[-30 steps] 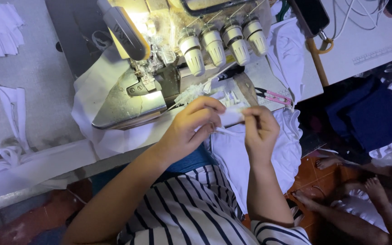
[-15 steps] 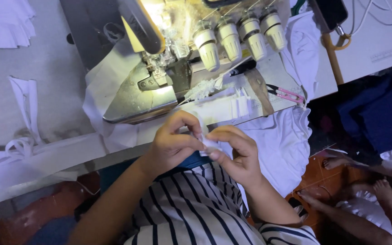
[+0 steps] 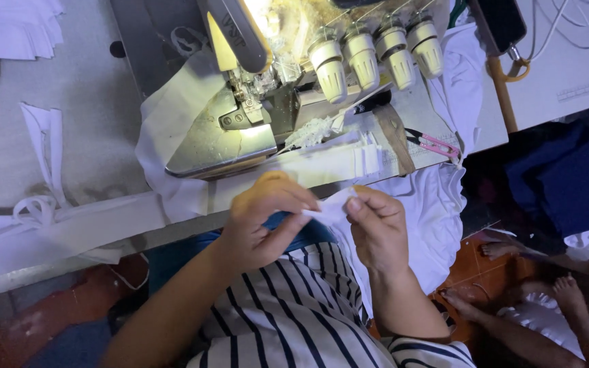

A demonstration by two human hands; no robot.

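White fabric strip [image 3: 332,206] at frame centre is pinched between left hand [image 3: 264,221] and right hand [image 3: 376,228], fingertips clamped on opposite ends, apparently to keep it taut below the overlock sewing machine [image 3: 240,116].

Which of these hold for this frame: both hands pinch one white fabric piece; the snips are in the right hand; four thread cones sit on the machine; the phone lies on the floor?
1. Both the left hand and right hand pinch the small white fabric piece. True.
2. The pink-handled thread snips are in the right hand. False: they lie on the table.
3. Four thread cones sit on the overlock machine. True.
4. The phone lies on the floor. False: it is on the table.
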